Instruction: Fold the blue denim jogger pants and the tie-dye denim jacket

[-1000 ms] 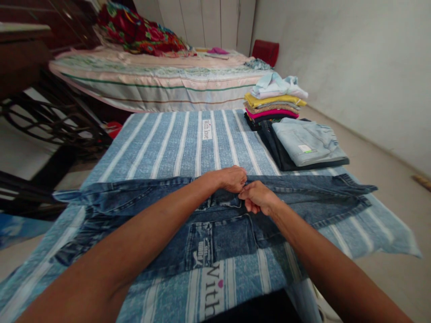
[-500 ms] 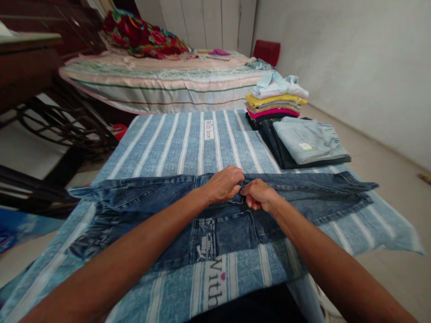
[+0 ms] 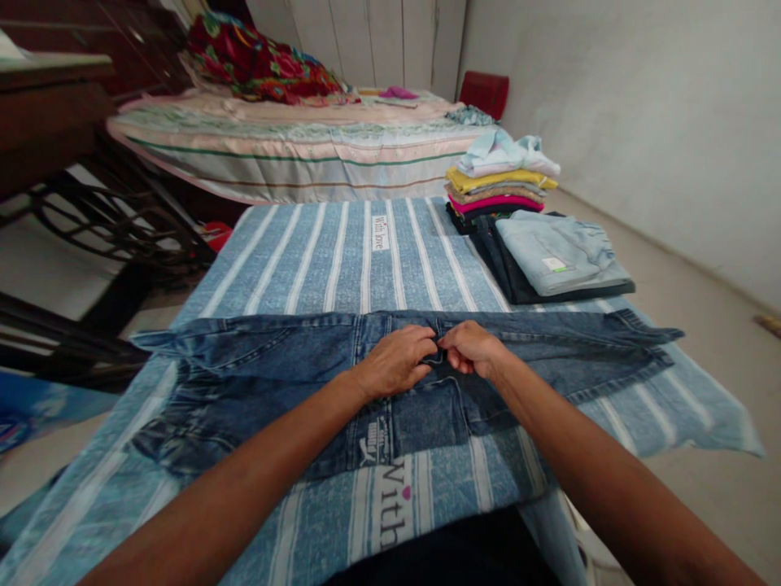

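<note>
A dark blue acid-washed denim garment lies spread sideways across a table covered with a blue and white striped cloth. My left hand and my right hand meet at the garment's middle. Both pinch a fold of its denim between curled fingers, fingertips nearly touching. A printed logo patch on the denim shows just below my left wrist.
Folded light blue jeans lie on dark clothes at the table's right, with a stack of folded coloured clothes behind. A bed with a floral bundle stands beyond. Dark wooden furniture is at left, and a white wall at right.
Both hands have shifted slightly toward me along the garment's middle, keeping their pinch on the denim. The view has drifted a little, so the garment sits flatter and straighter.
</note>
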